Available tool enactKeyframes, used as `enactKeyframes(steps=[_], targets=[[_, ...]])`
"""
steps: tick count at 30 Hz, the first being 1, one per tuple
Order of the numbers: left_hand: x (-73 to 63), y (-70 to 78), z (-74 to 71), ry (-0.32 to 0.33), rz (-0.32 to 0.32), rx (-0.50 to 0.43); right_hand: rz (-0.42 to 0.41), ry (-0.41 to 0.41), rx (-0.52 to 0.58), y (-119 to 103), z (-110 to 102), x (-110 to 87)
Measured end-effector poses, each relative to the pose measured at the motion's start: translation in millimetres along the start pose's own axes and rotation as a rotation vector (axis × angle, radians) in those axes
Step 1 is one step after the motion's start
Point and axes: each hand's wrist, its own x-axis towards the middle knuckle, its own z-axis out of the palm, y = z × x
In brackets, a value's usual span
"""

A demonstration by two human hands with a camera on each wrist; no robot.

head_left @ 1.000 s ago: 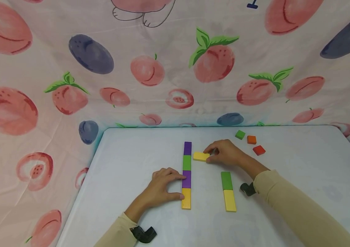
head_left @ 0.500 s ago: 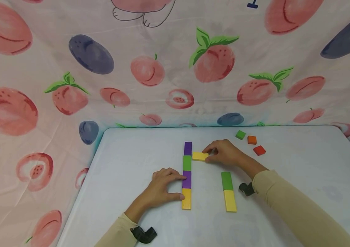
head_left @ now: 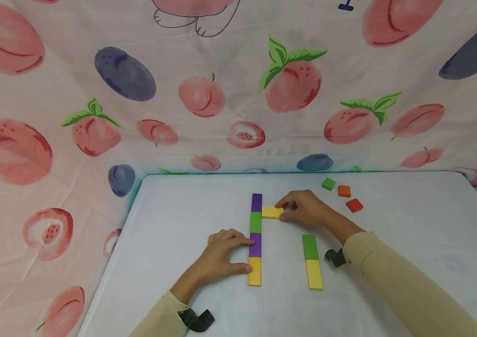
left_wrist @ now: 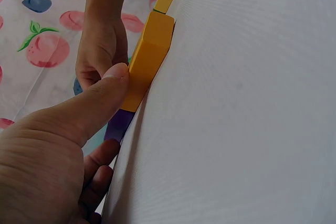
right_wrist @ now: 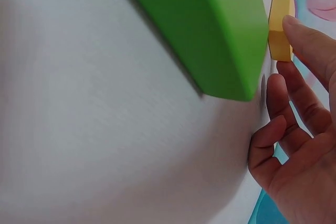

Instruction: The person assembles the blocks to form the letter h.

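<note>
A column of end-to-end blocks runs away from the person: a yellow-orange block [head_left: 254, 271] nearest, then a purple block [head_left: 255, 245], a green block [head_left: 255, 222] and another purple block [head_left: 257, 202]. My left hand [head_left: 223, 256] rests at its left side, index fingertip on the nearer purple block and thumb against the yellow-orange one [left_wrist: 149, 51]. Between thumb and fingers, my right hand [head_left: 305, 209] pinches a yellow block [head_left: 271, 213]. That block lies crosswise, its left end at the column's right side near the green and far purple blocks.
Right of the column, a second green block [head_left: 310, 247] and a yellow block [head_left: 314, 274] lie end to end. Small green [head_left: 328, 184], orange [head_left: 344, 191] and red cubes [head_left: 354, 205] sit near the back of the white table [head_left: 179, 206]. A fruit-print cloth [head_left: 221, 47] hangs behind.
My right hand has slid the yellow block slightly left, closing the small gap to the column. The left hand and the column have stayed in place.
</note>
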Motion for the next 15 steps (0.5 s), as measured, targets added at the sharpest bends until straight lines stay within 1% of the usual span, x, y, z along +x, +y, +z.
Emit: enactKeyframes(steps=[15], targets=[[0.4, -0.2, 0.5, -0.001, -0.003, 0.0, -0.009, 0.002, 0.011, 1.9, 1.1, 1.6]])
